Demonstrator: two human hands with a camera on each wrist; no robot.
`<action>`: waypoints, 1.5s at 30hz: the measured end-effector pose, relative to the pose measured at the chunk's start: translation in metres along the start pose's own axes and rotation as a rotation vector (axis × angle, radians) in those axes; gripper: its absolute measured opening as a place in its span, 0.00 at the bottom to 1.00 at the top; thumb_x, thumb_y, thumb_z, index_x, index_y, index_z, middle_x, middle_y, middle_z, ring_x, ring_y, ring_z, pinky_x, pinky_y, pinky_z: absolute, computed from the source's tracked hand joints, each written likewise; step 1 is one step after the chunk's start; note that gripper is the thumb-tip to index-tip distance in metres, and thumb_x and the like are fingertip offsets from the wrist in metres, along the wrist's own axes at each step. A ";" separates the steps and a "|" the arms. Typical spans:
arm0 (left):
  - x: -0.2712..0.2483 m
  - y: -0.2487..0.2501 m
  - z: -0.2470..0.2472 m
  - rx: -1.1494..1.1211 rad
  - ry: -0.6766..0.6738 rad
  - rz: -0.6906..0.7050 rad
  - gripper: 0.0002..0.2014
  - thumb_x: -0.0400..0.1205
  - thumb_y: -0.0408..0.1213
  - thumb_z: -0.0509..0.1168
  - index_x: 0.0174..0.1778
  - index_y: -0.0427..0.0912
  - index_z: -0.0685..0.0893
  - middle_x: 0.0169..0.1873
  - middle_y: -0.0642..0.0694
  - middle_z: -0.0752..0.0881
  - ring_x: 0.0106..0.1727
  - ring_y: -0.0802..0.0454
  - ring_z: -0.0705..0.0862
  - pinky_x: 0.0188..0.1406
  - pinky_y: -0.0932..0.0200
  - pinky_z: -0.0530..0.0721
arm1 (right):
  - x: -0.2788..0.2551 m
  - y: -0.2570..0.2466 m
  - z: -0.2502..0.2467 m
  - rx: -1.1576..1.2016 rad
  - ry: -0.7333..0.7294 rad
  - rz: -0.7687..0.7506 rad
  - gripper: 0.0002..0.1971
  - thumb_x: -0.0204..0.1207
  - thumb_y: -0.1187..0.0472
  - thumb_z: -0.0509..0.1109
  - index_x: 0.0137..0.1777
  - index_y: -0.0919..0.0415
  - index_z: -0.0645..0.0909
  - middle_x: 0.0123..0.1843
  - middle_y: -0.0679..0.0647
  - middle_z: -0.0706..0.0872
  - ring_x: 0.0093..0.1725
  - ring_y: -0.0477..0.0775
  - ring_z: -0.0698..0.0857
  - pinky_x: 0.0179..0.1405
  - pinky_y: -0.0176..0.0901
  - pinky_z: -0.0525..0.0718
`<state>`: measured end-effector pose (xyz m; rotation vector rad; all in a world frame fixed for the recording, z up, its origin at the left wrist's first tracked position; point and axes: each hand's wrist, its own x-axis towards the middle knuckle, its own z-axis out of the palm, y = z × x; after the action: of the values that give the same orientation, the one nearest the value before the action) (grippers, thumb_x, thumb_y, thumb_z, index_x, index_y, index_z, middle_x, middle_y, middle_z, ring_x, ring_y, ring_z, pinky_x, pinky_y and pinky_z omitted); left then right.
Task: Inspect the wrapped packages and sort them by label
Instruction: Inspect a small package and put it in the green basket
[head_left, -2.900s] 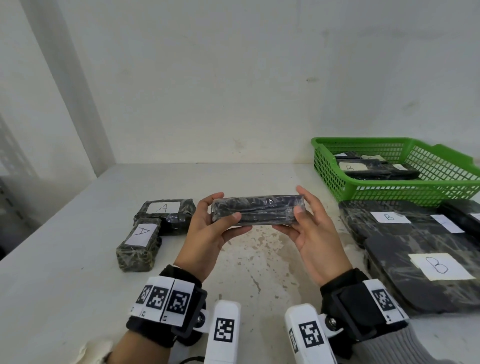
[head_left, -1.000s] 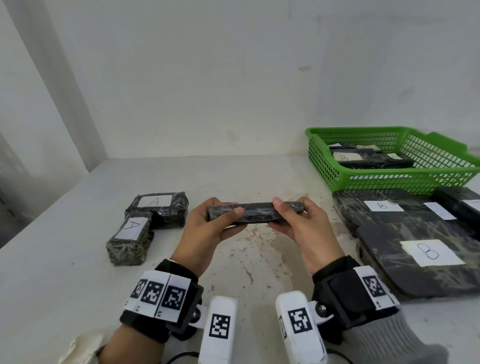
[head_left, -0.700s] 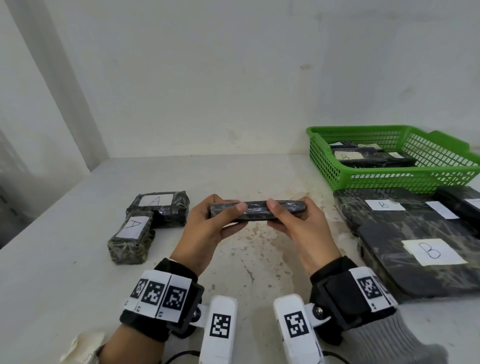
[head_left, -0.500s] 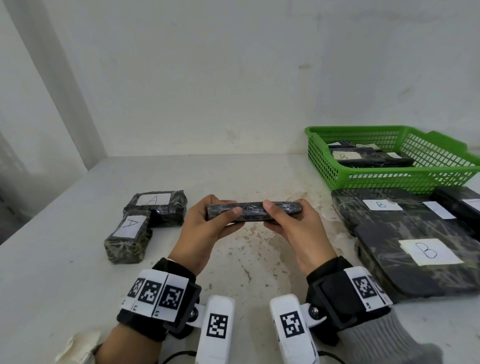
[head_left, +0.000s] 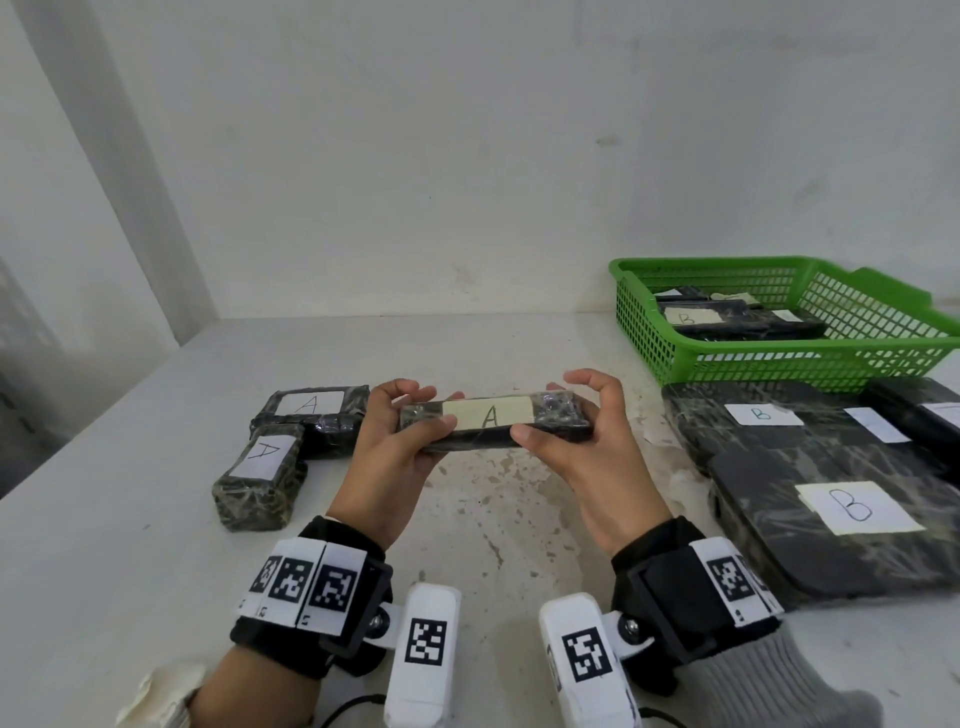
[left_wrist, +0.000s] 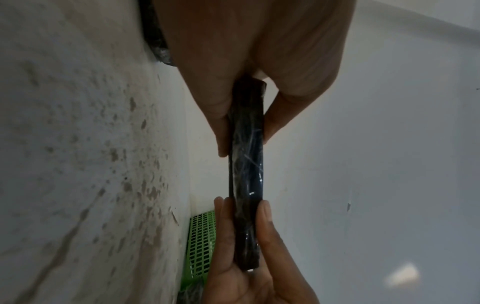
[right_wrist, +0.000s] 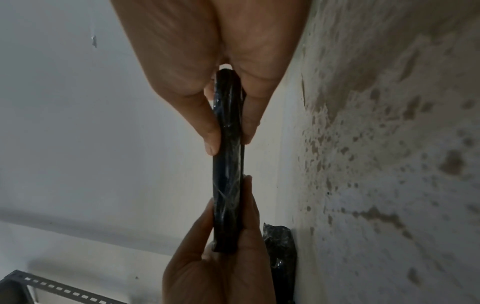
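Note:
A flat black wrapped package is held above the table by both hands, its pale label marked "A" facing up. My left hand pinches its left end between thumb and fingers. My right hand pinches the right end, thumb on the near edge. In the left wrist view the package shows edge-on between the fingers of both hands. The right wrist view shows the same package edge-on too. Two packages marked "A" lie on the table to the left.
A green basket at the back right holds several black packages, one labelled "B". In front of it lie large flat packages labelled "B". The stained white table meets a white wall behind.
The package has been turned over in both hands, so its "A" label now faces up. Earlier it showed only a plain black side and then its thin edge.

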<state>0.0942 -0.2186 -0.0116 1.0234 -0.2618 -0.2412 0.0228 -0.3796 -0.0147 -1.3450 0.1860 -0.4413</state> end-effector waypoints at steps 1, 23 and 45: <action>0.000 0.000 0.000 -0.022 0.007 0.003 0.17 0.82 0.14 0.58 0.52 0.44 0.73 0.58 0.42 0.79 0.63 0.44 0.86 0.51 0.58 0.90 | 0.000 -0.001 0.000 0.039 -0.002 0.017 0.30 0.70 0.73 0.78 0.63 0.45 0.72 0.65 0.58 0.82 0.61 0.55 0.85 0.59 0.46 0.85; 0.005 0.000 -0.006 0.070 0.136 -0.053 0.13 0.80 0.24 0.69 0.58 0.30 0.77 0.51 0.35 0.86 0.39 0.52 0.91 0.41 0.62 0.91 | -0.002 -0.024 -0.005 0.262 -0.221 0.058 0.28 0.65 0.37 0.77 0.66 0.40 0.82 0.60 0.51 0.88 0.47 0.50 0.89 0.24 0.37 0.83; -0.016 0.008 0.011 0.508 -0.418 -0.032 0.24 0.73 0.61 0.66 0.67 0.66 0.82 0.67 0.59 0.85 0.71 0.58 0.81 0.76 0.38 0.74 | -0.015 -0.023 0.009 0.280 -0.314 0.007 0.16 0.74 0.51 0.73 0.58 0.60 0.85 0.53 0.59 0.90 0.49 0.61 0.93 0.49 0.43 0.90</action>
<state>0.0767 -0.2184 -0.0008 1.4764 -0.7110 -0.4317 0.0081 -0.3688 0.0081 -1.1195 -0.1284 -0.2349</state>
